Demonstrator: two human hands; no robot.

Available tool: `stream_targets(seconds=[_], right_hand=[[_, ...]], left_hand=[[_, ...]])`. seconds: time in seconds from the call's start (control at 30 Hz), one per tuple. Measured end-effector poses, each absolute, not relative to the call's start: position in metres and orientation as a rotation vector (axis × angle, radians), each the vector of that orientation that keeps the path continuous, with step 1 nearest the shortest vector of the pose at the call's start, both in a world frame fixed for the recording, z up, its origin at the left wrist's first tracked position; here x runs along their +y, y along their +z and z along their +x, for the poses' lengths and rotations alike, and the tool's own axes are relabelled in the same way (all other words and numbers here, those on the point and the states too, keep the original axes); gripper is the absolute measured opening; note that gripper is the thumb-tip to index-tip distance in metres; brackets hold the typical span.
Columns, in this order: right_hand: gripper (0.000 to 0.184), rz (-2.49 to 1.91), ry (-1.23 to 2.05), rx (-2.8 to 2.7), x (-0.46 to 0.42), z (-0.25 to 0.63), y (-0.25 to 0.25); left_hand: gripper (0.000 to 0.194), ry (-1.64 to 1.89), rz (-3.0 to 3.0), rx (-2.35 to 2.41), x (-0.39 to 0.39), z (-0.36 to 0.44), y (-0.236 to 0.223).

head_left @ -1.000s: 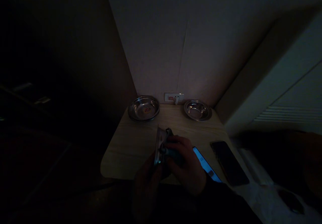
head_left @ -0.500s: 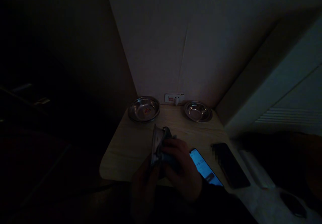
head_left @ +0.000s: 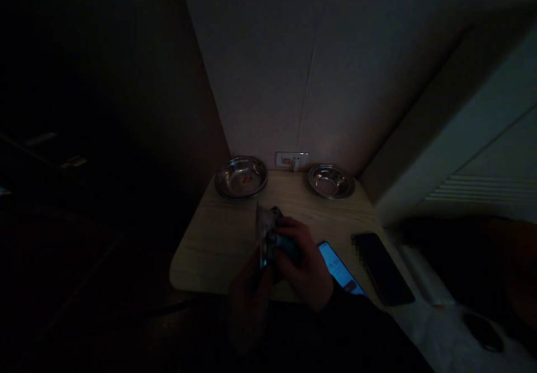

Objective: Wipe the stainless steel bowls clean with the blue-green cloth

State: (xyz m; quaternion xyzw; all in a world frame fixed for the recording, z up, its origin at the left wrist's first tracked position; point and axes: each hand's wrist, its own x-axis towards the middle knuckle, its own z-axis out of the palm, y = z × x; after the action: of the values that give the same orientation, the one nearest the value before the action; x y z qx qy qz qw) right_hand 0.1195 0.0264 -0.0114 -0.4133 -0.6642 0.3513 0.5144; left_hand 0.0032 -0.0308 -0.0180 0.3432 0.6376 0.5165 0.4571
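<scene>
A metal bowl is held up on its edge over the small wooden table, its rim facing left. My left hand grips its lower part from below; the fingers are dim. My right hand is closed on a bluish cloth and presses it against the bowl's right side. Dark folds of the cloth show near the bowl's top. On the left at the back of the table sit shiny metal bowls, seemingly stacked, with a coloured sticker inside. Another metal bowl is at the back right.
A lit phone showing a timer lies right of my right hand, with a dark phone beyond it. A socket with a plug is on the wall behind the table. The room is very dark.
My right hand and the cloth have shifted slightly on the bowl, which stays upright on edge. The view has moved a little. The phone's timer has advanced by a second.
</scene>
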Motion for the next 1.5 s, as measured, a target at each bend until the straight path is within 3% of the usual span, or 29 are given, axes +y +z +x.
stream_targets(seconds=[0.47,0.6,0.73,0.87,1.07,1.2,1.5], right_hand=[[0.024,-0.928,0.999,-1.574,0.026,0.120,-0.011],[0.030,-0.958,0.940,-1.547,0.027,0.119,-0.012],[0.023,-0.909,1.088,-1.518,0.030,0.120,-0.012],[0.032,-0.942,1.056,-1.437,0.030,0.118,-0.012],[0.021,-0.925,1.248,-1.251,0.034,0.133,-0.026],[0.024,-0.993,1.334,-1.088,0.025,0.146,-0.032],[0.027,-1.056,1.230,-1.129,0.006,0.148,-0.022]], left_hand=[[0.048,1.259,0.767,1.571,-0.036,0.004,-0.008],[0.041,1.241,0.861,1.671,-0.038,0.004,-0.010],[0.046,1.253,0.854,1.709,-0.037,0.004,-0.011],[0.045,1.238,0.891,1.694,-0.037,0.003,-0.015],[0.042,1.393,0.737,1.624,-0.041,0.004,-0.014],[0.039,1.541,0.602,1.416,-0.036,0.000,-0.012],[0.034,1.365,0.571,1.556,-0.030,-0.010,-0.013]])
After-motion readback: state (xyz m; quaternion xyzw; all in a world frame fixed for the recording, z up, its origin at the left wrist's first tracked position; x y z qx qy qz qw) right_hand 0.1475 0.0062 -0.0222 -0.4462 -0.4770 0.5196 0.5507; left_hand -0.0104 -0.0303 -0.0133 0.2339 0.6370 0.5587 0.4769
